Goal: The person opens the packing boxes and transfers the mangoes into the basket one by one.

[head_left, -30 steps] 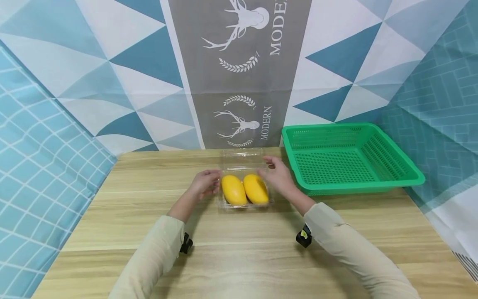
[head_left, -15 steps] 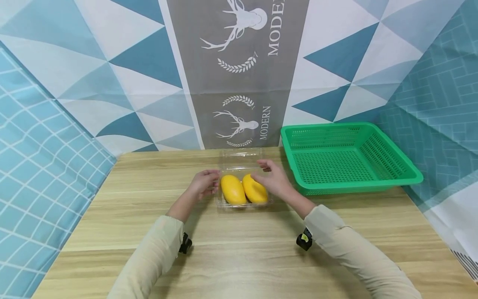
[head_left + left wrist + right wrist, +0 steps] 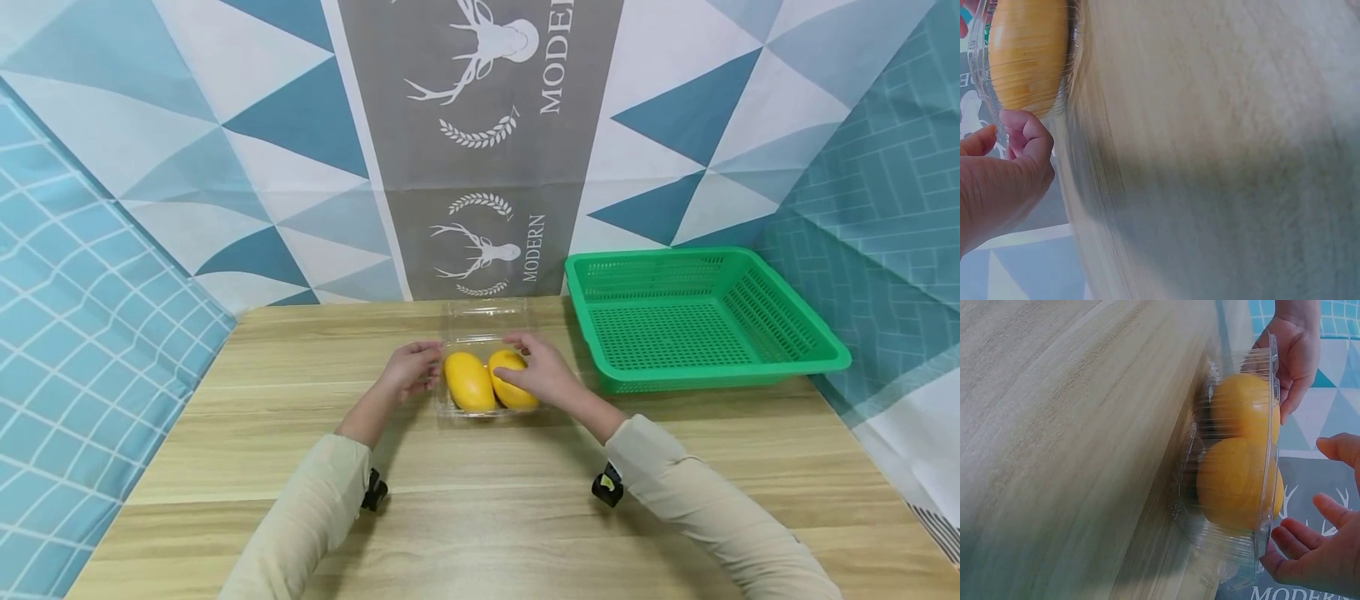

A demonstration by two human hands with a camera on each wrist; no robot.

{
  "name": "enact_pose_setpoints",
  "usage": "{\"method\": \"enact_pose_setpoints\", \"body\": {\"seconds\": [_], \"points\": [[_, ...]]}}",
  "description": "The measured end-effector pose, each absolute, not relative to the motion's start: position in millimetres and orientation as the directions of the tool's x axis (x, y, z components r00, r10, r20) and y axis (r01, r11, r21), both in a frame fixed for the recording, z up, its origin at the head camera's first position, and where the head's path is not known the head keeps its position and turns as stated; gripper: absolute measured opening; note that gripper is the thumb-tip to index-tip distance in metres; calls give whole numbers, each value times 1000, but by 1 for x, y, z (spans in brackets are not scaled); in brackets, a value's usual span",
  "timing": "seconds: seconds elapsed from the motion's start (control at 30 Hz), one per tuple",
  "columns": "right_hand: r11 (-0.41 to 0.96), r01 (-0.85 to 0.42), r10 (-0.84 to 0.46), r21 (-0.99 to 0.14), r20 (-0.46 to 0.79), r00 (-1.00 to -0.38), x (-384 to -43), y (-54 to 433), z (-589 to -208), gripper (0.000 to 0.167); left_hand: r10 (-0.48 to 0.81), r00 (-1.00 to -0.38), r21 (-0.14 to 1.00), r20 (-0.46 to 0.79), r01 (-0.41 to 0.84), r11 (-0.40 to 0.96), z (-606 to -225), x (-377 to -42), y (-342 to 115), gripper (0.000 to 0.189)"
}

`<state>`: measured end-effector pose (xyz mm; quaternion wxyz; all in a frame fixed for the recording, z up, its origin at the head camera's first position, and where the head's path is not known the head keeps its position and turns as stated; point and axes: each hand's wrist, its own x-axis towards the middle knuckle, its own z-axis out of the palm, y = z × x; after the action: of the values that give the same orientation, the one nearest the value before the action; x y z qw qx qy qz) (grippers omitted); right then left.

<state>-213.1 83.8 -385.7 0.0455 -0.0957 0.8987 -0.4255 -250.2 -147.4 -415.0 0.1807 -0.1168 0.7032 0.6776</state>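
Observation:
Two yellow mangoes lie side by side in a clear plastic clamshell container (image 3: 489,318), its lid folded back toward the wall. My left hand (image 3: 411,368) is at the container's left end; in the left wrist view, thumb and curled fingers pinch its rim. The left mango (image 3: 468,382) is just beyond those fingers. Over the right mango (image 3: 516,397) hovers my right hand (image 3: 547,372), with thumb and fingers spread apart and partly covering it. In the right wrist view, that hand's lower fingers (image 3: 1285,559) come right up to the container's rim, and nothing is between thumb and fingertips.
A green plastic basket (image 3: 675,333) with perforated sides stands at the back right, close to my right forearm. Behind the wooden table (image 3: 480,508) rises a patterned cloth wall (image 3: 487,167), with tile-print cloth at both sides.
My right hand has moved leftward from the container's right edge to over the right mango. The left hand, mangoes and container stay where they were.

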Motion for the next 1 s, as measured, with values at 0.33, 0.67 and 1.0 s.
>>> {"method": "enact_pose_setpoints", "body": {"seconds": [0.33,0.67,1.0], "points": [[694,-182,-239,-697,15,-971,-214,78,-389,58,77,-907,910,-414,-411,46,-418,-251,-148,37],[785,-137,-193,-604,-29,-981,-213,73,-388,58,91,-912,916,-401,-399,41,-417,-250,-149,38],[842,-133,-201,-522,-75,-977,-216,70,-392,67,84,-916,920,-391,-388,50,-420,-252,-151,38]]}}
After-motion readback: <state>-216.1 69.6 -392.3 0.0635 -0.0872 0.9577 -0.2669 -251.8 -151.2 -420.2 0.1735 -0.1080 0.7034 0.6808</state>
